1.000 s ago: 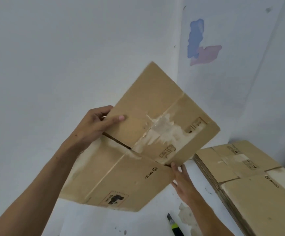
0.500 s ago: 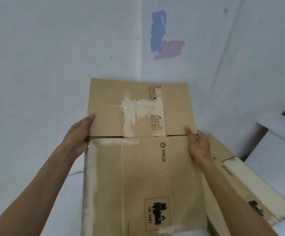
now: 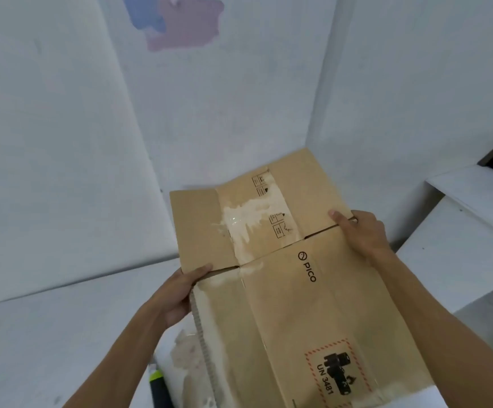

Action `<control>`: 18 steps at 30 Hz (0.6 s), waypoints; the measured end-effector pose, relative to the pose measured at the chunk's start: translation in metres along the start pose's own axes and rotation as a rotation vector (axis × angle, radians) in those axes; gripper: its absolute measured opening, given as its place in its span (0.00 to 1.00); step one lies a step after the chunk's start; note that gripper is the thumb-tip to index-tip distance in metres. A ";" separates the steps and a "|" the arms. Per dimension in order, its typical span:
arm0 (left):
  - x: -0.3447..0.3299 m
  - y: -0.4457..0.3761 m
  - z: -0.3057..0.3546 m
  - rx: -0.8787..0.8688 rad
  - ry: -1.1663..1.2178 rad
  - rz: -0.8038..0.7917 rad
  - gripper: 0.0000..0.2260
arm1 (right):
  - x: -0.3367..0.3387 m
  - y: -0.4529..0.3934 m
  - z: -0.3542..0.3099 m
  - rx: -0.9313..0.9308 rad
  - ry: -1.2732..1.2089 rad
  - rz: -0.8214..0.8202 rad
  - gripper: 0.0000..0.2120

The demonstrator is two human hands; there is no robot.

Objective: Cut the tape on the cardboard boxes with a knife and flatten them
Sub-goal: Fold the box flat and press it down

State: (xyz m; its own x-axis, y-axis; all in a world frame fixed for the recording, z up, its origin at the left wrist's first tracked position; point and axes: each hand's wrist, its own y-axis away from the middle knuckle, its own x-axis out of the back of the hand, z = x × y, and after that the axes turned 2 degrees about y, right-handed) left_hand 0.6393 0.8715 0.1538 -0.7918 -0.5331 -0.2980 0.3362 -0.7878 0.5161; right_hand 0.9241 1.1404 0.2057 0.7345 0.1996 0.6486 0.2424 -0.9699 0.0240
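A: White room corner, pale walls [image 3: 239, 113], blue and pink paint patch [image 3: 180, 22] up high. White floor [image 3: 47, 334] below, white ledge [image 3: 460, 245] at right.

B: Box?

A: Flattened box [image 3: 298, 304], brown corrugated cardboard, held flat and tilted over the floor. Top flaps folded out towards the wall. "PICO" logo mid-panel, red dashed "UN 3481" label near the bottom edge. Whitish torn-tape residue on the flap and down the left edge, glossy in spots. Fluted edge showing at left.

B: Hands?

A: Left hand [image 3: 177, 293] gripping the left edge at the flap crease, thumb on top, fingers curled underneath. Right hand [image 3: 363, 231] holding the right edge at the same crease, thumb flat on the flap, remaining fingers behind the board, hidden. Spread there: cannot tell.

B: Knife?

A: On the floor under the left forearm, dark handle with yellow-green band, knife [image 3: 158, 387]. Just beside a crumpled pale scrap [image 3: 186, 354], likely tape. Apart from both hands.

B: Anything inside the box?

A: Collapsed flat, no inside visible.
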 end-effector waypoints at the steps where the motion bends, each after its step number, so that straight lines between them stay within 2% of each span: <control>1: -0.014 -0.011 -0.011 0.018 0.018 0.022 0.19 | 0.004 -0.011 0.017 -0.020 0.031 -0.017 0.24; 8: -0.082 -0.074 -0.075 0.082 0.091 0.222 0.14 | 0.000 -0.078 0.119 -0.196 0.193 -0.110 0.30; 13: -0.105 -0.088 -0.117 0.204 -0.158 0.380 0.16 | -0.023 -0.078 0.158 -0.249 0.207 -0.223 0.28; 16: -0.108 -0.092 -0.129 0.190 -0.373 0.442 0.20 | -0.029 -0.075 0.178 -0.236 0.209 -0.319 0.26; 18: -0.109 -0.096 -0.129 0.180 -0.495 0.491 0.20 | -0.026 -0.081 0.185 -0.219 0.213 -0.342 0.28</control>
State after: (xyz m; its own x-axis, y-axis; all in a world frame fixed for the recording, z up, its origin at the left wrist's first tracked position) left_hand 0.7593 0.9652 0.0330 -0.7233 -0.5766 0.3798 0.6575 -0.4071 0.6340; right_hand 1.0021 1.2396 0.0460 0.4829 0.5028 0.7170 0.2917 -0.8643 0.4097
